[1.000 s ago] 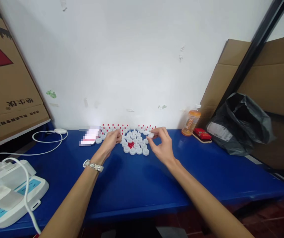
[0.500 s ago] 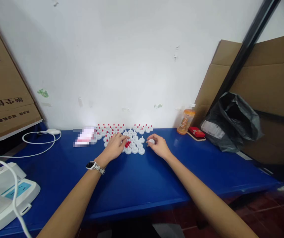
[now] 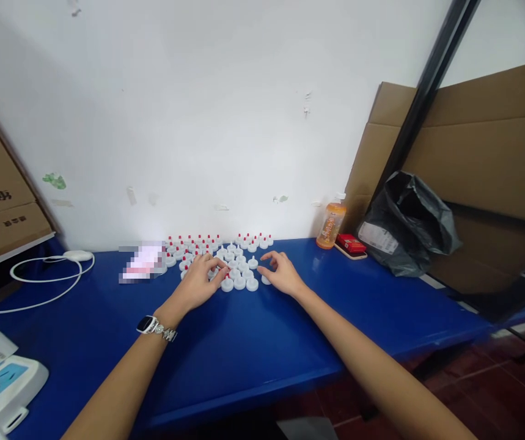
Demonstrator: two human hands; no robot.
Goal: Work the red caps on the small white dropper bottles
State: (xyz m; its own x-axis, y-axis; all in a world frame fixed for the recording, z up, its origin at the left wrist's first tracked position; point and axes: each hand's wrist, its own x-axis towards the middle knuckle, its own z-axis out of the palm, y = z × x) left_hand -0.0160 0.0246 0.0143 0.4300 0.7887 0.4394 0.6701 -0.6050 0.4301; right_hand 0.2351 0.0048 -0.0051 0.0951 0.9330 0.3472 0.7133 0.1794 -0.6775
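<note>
My left hand is over the near left side of a group of white nozzle caps. Its thumb and forefinger come together on a small red tip cap; the fingers partly hide the red pieces there. My right hand is at the group's right side, thumb and fingers apart. Just under its thumb, a white nozzle cap rests on the table, partly covered by the hand. Bare white nozzle caps stand between the hands. Behind them are several nozzle caps with red tips.
On the blue table, a pixelated phone-like item lies left of the caps. An orange drink bottle, a red box and a dark plastic bag are at right. A white cable and power strip are at left.
My right hand has lowered the white nozzle cap onto the table and loosened its fingers. My left finger and thumb have closed at the red tip caps. The camera view has shifted right.
</note>
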